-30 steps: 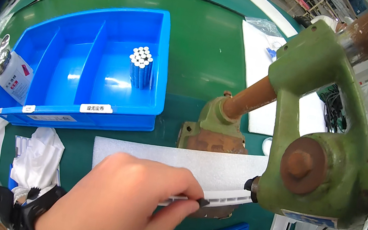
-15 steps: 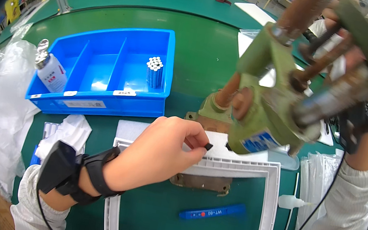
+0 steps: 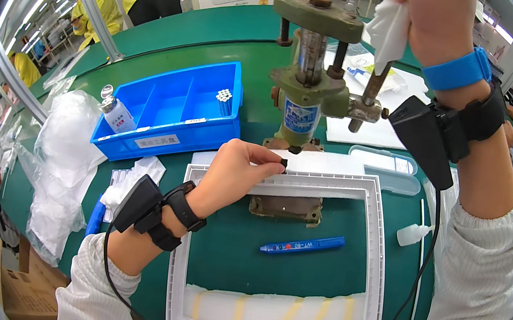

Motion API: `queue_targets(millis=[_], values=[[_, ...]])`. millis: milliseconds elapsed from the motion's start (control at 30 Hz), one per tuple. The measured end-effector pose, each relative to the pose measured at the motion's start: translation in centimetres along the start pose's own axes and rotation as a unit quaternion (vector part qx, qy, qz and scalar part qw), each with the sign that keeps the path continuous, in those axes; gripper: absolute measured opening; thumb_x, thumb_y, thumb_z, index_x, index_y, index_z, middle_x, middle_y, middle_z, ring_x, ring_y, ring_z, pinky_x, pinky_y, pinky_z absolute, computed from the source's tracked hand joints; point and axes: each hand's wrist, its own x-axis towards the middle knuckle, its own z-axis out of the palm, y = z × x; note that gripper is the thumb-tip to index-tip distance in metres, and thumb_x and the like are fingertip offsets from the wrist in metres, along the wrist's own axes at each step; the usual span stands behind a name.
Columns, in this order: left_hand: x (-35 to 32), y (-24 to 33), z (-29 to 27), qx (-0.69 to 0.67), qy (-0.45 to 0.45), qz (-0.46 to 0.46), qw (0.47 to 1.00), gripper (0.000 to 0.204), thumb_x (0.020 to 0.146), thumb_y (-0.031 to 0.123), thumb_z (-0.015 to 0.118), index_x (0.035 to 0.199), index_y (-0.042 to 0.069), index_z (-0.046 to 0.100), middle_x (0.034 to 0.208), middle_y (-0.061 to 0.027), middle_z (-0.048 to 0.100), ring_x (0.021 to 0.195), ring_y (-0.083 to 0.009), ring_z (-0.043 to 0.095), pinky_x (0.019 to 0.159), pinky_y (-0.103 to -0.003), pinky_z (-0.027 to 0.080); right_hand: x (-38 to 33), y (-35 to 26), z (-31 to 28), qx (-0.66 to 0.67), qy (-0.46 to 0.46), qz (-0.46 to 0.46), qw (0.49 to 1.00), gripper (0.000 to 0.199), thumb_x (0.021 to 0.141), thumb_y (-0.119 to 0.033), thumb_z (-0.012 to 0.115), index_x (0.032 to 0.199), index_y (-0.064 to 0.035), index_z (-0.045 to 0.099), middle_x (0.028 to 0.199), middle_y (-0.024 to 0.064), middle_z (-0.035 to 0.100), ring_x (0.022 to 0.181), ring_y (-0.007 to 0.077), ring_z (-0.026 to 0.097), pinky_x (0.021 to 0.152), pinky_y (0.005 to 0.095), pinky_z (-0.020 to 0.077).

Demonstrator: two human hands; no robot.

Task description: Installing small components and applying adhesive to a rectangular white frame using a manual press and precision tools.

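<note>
Green bench, hand press (image 3: pixel 308 94) at centre, white frame (image 3: pixel 382 262) lying flat w/ its top rail under the press.

L hand (image 3: pixel 238 170) sat on frame's top rail, thumb + forefinger pinched on a small dark part (image 3: pixel 284 162), held just below press head. R hand (image 3: pixel 423 18) was up at top edge, closed round press lever w/ a white cloth (image 3: pixel 386 32) bunched in the grip; black wrist units on both arms. Blue bin (image 3: pixel 165 138) left of press, small white cylinders in one compartment. Blue marker (image 3: pixel 302 244) lay on bench inside frame; foam strip across frame's near side. Others in yellow coats at rear.
</note>
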Motion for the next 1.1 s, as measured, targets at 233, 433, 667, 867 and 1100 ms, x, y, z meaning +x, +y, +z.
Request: queue_targets(millis=[233, 433, 667, 867, 1100], values=[[-0.6, 0.0, 0.6, 0.040, 0.015, 0.016, 0.999, 0.017, 0.085, 0.014, 0.074, 0.091, -0.001, 0.076, 0.088, -0.0082, 0.075, 0.075, -0.0147, 0.066, 0.112, -0.043, 0.034, -2.1, -1.7, 0.4, 0.017, -0.004, -0.019, 1.000, 0.017, 0.095, -0.018, 0.053, 0.085, -0.0047, 0.057, 0.063, -0.0040, 0.047, 0.046, 0.0019, 0.037, 0.040, 0.0204, 0.0306], [-1.4, -1.3, 2.3, 0.097, 0.106, 0.100, 0.985, 0.012, 0.084, 0.016, 0.074, 0.087, 0.004, 0.075, 0.086, -0.0062, 0.075, 0.072, -0.0180, 0.066, 0.119, -0.051, 0.018, -3.7, -3.0, 0.4, 0.017, -0.028, -0.042, 0.999, 0.015, 0.096, -0.013, 0.050, 0.086, -0.0039, 0.057, 0.065, -0.0035, 0.049, 0.047, 0.0017, 0.038, 0.042, 0.0194, 0.0311], [0.3, -2.0, 2.9, 0.116, 0.138, 0.123, 0.976, 0.012, 0.083, 0.019, 0.075, 0.086, 0.007, 0.077, 0.087, -0.0064, 0.075, 0.073, -0.0207, 0.068, 0.116, -0.053, 0.022, -5.5, -3.7, -0.1, 0.053, -0.091, -0.086, 0.991, 0.014, 0.097, -0.010, 0.048, 0.088, -0.0030, 0.057, 0.066, -0.0032, 0.051, 0.050, 0.0015, 0.039, 0.045, 0.0198, 0.0320], [0.6, -2.1, 2.8, 0.103, 0.122, 0.095, 0.983, 0.018, 0.083, 0.020, 0.075, 0.090, 0.004, 0.076, 0.084, -0.0084, 0.075, 0.073, -0.0203, 0.068, 0.118, -0.052, 0.020, -7.2, -4.3, 0.0, 0.001, -0.085, -0.087, 0.993, 0.013, 0.096, -0.010, 0.049, 0.090, -0.0023, 0.058, 0.067, -0.0022, 0.052, 0.054, 0.0021, 0.042, 0.049, 0.0191, 0.0343], [0.8, -1.2, 2.6, 0.091, 0.104, 0.086, 0.987, 0.019, 0.084, 0.024, 0.073, 0.088, 0.006, 0.078, 0.083, -0.0089, 0.076, 0.073, -0.0220, 0.069, 0.114, -0.055, 0.022, -9.4, -4.3, -0.2, -0.037, -0.047, -0.156, 0.986, 0.013, 0.094, -0.006, 0.048, 0.087, 0.0002, 0.057, 0.070, 0.0005, 0.054, 0.058, 0.0026, 0.043, 0.051, 0.0197, 0.0358]])
